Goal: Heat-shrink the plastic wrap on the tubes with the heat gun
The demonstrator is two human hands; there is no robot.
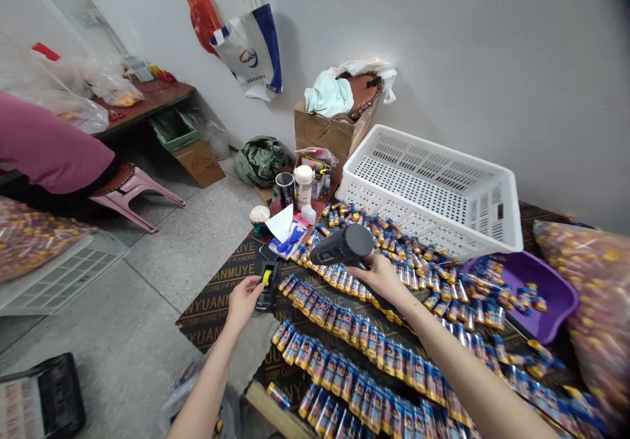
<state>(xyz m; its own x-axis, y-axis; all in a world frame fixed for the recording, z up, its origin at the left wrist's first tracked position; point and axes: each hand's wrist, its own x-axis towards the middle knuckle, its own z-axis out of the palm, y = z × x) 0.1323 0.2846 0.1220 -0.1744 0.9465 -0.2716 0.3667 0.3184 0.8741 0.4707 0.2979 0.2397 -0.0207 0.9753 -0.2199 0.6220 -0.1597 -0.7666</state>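
My right hand (380, 277) grips the handle of a dark grey heat gun (343, 246), whose barrel points left over rows of small blue wrapped tubes (344, 360) laid on a dark plywood board (216, 294). My left hand (242, 301) reaches to a black device with a yellow button (267, 279) at the board's left edge, fingertips pinched on it.
A white slotted crate (433, 189) and a purple tray (546, 294) holding tubes stand behind the rows. Cups, tissue and jars (295, 203) sit at the far left corner. A person in pink sits on a pink stool (132, 186) at the left. Filled bags (590, 294) lie at the right.
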